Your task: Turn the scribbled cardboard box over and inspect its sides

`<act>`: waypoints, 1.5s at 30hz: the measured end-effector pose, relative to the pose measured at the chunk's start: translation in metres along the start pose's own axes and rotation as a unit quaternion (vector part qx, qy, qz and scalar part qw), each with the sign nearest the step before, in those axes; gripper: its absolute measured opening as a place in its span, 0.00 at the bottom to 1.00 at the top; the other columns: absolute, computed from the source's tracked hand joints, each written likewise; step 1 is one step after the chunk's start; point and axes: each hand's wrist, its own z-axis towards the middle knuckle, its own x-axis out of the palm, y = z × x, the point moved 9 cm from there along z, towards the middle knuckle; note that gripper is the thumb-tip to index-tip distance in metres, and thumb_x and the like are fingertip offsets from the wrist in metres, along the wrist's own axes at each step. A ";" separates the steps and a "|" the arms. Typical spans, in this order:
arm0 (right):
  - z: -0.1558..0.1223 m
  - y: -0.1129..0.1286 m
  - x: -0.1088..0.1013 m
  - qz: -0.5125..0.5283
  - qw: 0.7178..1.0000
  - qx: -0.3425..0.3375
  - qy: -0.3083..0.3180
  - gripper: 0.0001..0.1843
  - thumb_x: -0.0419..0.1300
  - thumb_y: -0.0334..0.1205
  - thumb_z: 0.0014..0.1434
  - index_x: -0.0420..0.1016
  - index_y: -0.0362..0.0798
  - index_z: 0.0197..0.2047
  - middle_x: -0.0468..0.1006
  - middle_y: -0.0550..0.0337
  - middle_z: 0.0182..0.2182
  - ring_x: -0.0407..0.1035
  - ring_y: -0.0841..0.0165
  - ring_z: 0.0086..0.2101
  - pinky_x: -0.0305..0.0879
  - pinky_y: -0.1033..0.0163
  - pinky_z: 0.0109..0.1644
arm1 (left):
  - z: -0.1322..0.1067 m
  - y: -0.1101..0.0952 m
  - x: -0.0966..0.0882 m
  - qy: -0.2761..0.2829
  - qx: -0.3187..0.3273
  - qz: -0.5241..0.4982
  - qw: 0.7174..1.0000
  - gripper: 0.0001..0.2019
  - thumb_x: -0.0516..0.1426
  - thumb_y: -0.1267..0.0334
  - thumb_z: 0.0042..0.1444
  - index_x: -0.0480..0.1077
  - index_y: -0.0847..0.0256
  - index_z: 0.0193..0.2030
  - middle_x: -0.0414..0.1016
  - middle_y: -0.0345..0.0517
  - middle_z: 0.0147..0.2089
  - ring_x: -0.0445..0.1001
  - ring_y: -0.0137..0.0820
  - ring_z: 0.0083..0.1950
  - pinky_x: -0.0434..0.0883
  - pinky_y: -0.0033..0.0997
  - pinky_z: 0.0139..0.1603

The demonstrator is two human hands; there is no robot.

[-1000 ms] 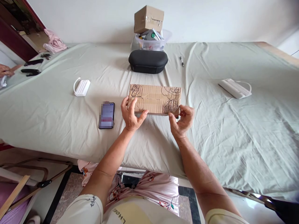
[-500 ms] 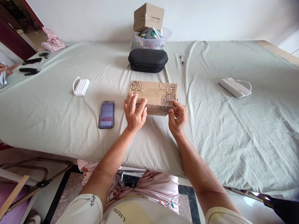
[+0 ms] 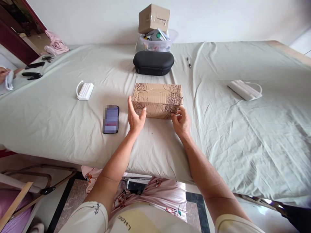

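A closed cardboard box (image 3: pixel 157 94) with dark looping scribbles near its corners lies on the covered table in front of me. My left hand (image 3: pixel 136 119) is at its left end, the thumb against the front face and the fingers along the left side. At the right front corner, my right hand (image 3: pixel 181 121) has bent fingers around the edge, with thumb and fingertips touching the cardboard. Part of the right end is hidden behind these fingers. A phone (image 3: pixel 111 119) with a blurred screen lies left of my left hand.
Behind the box is a black zip case (image 3: pixel 153 63), then a clear plastic basin (image 3: pixel 170 40) with another cardboard box (image 3: pixel 154 18) on top. White power banks (image 3: pixel 85 91) lie left and right. A pen (image 3: pixel 189 62) is at the back. Another person's hand (image 3: pixel 3 75) shows far left.
My left hand has slid from the box's top to its left end. The box has tipped slightly, showing more of its front face. My right hand has moved slightly left along with it.
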 end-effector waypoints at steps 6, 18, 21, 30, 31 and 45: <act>0.001 -0.010 0.007 -0.031 0.999 -0.009 0.029 0.31 0.60 0.46 0.60 0.69 0.54 0.66 0.79 0.57 0.42 0.64 0.71 0.24 0.73 0.56 0.37 | -0.002 0.029 0.014 0.035 -0.109 -0.022 0.993 0.44 0.65 0.58 0.63 0.46 0.56 0.79 0.57 0.63 0.82 0.58 0.44 0.84 0.58 0.50 0.85; 0.002 -0.015 0.011 -0.043 0.998 -0.012 0.051 0.33 0.60 0.45 0.58 0.67 0.52 0.67 0.78 0.58 0.39 0.67 0.68 0.25 0.72 0.53 0.38 | -0.001 0.041 0.013 0.063 -0.142 0.000 0.988 0.30 0.69 0.57 0.59 0.60 0.55 0.63 0.75 0.58 0.67 0.77 0.46 0.69 0.75 0.52 0.71; 0.002 -0.012 0.009 -0.036 0.998 -0.015 0.048 0.31 0.59 0.45 0.56 0.68 0.53 0.64 0.78 0.60 0.36 0.67 0.67 0.26 0.69 0.56 0.35 | 0.000 0.043 0.016 0.068 -0.133 -0.004 0.989 0.30 0.67 0.61 0.61 0.60 0.55 0.66 0.75 0.57 0.69 0.77 0.44 0.69 0.75 0.51 0.72; -0.007 0.024 0.017 -0.039 0.991 -0.009 0.131 0.12 0.62 0.49 0.56 0.66 0.53 0.38 0.74 0.65 0.26 0.65 0.69 0.25 0.62 0.61 0.33 | 0.003 0.053 0.010 0.031 -0.143 -0.037 0.989 0.48 0.62 0.63 0.63 0.39 0.57 0.83 0.45 0.59 0.86 0.49 0.42 0.87 0.51 0.48 0.87; -0.009 0.030 0.019 -0.041 0.989 -0.025 0.141 0.12 0.61 0.50 0.57 0.65 0.53 0.37 0.74 0.65 0.25 0.65 0.69 0.25 0.62 0.61 0.33 | 0.004 0.054 0.009 0.034 -0.146 -0.050 0.987 0.47 0.60 0.61 0.65 0.38 0.57 0.84 0.44 0.58 0.87 0.48 0.41 0.87 0.51 0.48 0.87; -0.070 0.112 0.049 -0.012 0.912 -0.347 0.220 0.15 0.55 0.42 0.76 0.78 0.50 0.59 0.87 0.53 0.43 0.81 0.68 0.36 0.79 0.62 0.42 | 0.003 0.015 0.007 0.031 -0.003 -0.084 0.996 0.44 0.43 0.28 0.70 0.50 0.54 0.82 0.48 0.56 0.86 0.47 0.44 0.87 0.49 0.49 0.87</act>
